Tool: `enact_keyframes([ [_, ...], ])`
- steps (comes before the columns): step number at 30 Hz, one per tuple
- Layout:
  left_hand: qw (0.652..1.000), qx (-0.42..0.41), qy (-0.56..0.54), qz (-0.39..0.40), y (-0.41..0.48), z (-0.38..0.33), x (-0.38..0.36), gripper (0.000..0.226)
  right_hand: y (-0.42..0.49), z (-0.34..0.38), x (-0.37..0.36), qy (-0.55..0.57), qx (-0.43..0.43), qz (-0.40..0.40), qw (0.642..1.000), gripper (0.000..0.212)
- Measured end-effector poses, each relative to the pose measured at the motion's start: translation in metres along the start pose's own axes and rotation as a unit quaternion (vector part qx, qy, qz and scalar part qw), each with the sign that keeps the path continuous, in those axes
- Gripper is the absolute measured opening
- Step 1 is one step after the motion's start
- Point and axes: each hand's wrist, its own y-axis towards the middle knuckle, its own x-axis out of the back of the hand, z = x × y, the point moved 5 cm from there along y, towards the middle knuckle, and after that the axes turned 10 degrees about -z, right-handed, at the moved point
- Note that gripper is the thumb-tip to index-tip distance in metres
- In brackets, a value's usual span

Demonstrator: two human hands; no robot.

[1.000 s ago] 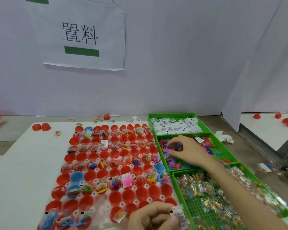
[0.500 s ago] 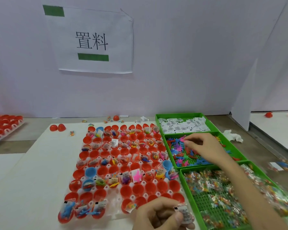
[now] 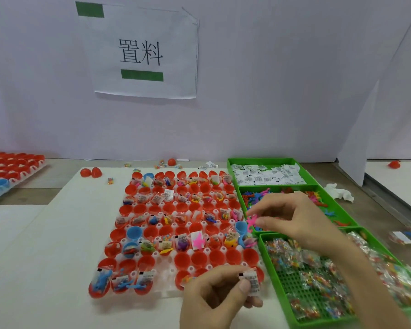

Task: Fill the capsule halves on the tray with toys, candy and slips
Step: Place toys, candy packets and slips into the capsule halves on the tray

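Two hands at lower right: left hand (image 3: 220, 295) pinches a paper slip (image 3: 252, 282); right hand (image 3: 292, 219) pinches a pink toy (image 3: 250, 222) beside the tray (image 3: 166, 294) of capsule halves (image 3: 199, 257).

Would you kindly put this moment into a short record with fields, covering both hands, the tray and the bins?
Left hand: grips a printed slip over the tray's near edge.
Right hand: pinches a pink toy by the toy bin's left rim.
Tray: red and a few blue capsule halves; many filled, with empty red halves in the near rows.
Bins, far to near: slip bin, toy bin, candy bin, all green.
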Motion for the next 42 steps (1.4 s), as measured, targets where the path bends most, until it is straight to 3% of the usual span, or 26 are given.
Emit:
enact_keyframes([
  [6,0.988,-0.085,-0.013,-0.13,-0.007,-0.008,0.008,0.018,-0.016,0.029,-0.025,0.076,0.031,0.13,0.988,0.015],
  [9,0.982,-0.097,-0.017,-0.161,-0.008,-0.007,0.01,0.017,-0.02,0.034,-0.04,0.047,0.046,0.159,0.985,0.015],
  [21,0.972,-0.128,-0.003,-0.196,-0.011,-0.009,0.017,0.015,-0.021,0.04,-0.052,0.007,0.05,0.142,0.989,0.012],
  [28,0.96,-0.171,0.009,-0.22,-0.017,-0.013,0.013,0.03,-0.022,0.038,-0.052,0.008,0.041,0.131,0.99,0.022],
  [35,0.952,-0.204,0.077,-0.214,-0.016,-0.007,0.013,0.032,-0.021,0.035,-0.05,0.008,0.041,0.135,0.99,0.029],
  [42,0.922,-0.27,0.13,-0.244,-0.017,-0.007,0.011,0.05,-0.02,0.033,-0.052,-0.012,0.047,0.113,0.992,0.029],
])
